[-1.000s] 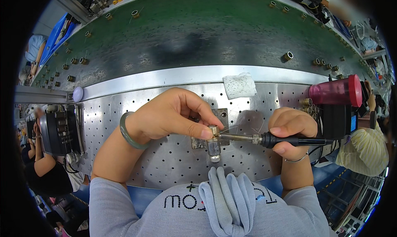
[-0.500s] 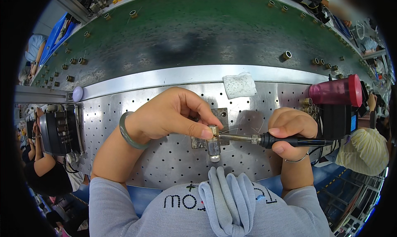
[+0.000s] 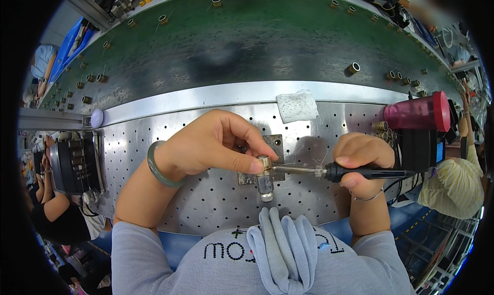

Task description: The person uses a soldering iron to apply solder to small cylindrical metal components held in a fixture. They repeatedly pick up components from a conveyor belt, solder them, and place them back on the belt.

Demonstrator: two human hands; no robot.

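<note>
Head view: left hand (image 3: 216, 148) pinches a small silver metal cylinder (image 3: 265, 177) mid-bench; right hand (image 3: 363, 156) grips a black-handled soldering iron (image 3: 339, 171) touching it. White cloth pad (image 3: 297, 106) lies beyond, pink-red plastic cup (image 3: 418, 112) far right.

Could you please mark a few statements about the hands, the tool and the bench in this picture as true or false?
1. The right hand grips a soldering iron with a black handle. True.
2. The left hand rests flat on the green belt. False: its fingertips pinch a small metal cylinder.
3. The iron's tip points at the cylinder. True.
4. The white pad lies under the cylinder. False: it lies farther back, by the belt's edge.
</note>
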